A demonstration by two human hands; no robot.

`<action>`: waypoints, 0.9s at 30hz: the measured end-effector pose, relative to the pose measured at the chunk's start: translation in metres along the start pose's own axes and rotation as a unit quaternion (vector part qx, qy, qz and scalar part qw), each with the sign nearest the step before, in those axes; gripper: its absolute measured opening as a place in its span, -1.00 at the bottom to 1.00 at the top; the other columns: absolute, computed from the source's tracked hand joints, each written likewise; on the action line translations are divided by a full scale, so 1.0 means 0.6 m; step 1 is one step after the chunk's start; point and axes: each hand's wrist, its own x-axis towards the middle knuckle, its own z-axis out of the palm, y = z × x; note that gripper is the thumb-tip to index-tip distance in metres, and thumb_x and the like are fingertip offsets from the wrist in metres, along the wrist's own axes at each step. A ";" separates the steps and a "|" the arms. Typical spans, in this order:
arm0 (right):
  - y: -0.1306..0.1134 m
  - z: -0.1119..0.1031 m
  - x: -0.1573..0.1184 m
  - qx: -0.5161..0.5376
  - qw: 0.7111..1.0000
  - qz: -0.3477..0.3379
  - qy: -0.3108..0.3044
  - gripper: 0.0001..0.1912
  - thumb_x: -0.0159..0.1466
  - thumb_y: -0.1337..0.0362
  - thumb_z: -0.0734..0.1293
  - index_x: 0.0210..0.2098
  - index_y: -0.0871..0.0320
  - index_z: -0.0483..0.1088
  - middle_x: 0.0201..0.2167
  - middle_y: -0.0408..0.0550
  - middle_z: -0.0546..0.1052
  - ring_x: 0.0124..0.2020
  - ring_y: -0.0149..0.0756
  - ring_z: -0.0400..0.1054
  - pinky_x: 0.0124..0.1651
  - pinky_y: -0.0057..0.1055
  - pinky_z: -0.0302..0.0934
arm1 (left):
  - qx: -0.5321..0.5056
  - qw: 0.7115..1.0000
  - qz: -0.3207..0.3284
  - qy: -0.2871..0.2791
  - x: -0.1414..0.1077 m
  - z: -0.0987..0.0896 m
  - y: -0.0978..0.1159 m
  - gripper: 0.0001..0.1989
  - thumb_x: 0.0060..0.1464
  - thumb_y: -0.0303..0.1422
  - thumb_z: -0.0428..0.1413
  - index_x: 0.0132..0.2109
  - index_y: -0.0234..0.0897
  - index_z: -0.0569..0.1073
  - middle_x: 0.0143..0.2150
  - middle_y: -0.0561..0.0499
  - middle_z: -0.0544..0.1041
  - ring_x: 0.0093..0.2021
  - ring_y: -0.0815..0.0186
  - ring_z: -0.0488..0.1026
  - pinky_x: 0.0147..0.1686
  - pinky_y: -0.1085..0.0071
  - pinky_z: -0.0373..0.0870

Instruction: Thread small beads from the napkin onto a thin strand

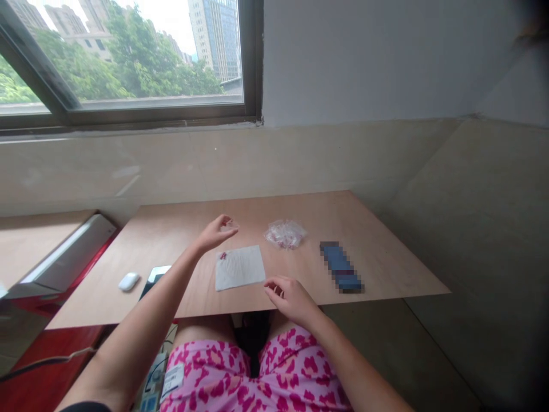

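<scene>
The left hand [219, 233] and right hand [291, 298], fingers narrowly curled and empty, flank the paper sheet [240, 268] near the plywood tabletop's [300, 209] front edge; a careless brush could displace the sheet.

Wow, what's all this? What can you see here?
wooden table: one, pale tan, under the window
paper sheet: one, white, mid-table, red speck on it
plastic bag: one, clear with pink contents, beyond the sheet
blurred oblong object: one, blue, table's right
computer mouse: one, white, table's left
dark device: one, black, beside the mouse
window: one, dark frame, top left
shorts: one pair, pink patterned, on the person
left hand: one, above the sheet
right hand: one, near the sheet
</scene>
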 end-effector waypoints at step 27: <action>-0.075 0.086 -0.032 0.101 0.986 -0.039 -0.131 -0.80 0.38 0.14 0.38 -0.17 0.13 0.57 -0.24 -0.08 0.58 -0.31 -0.29 0.40 -0.25 -0.44 0.23 | -0.024 0.993 0.075 -0.084 -0.319 0.121 0.092 -0.74 0.04 -0.42 0.17 -0.08 -0.23 0.41 -0.10 -0.10 0.48 -0.08 0.08 0.43 -0.06 0.19 0.37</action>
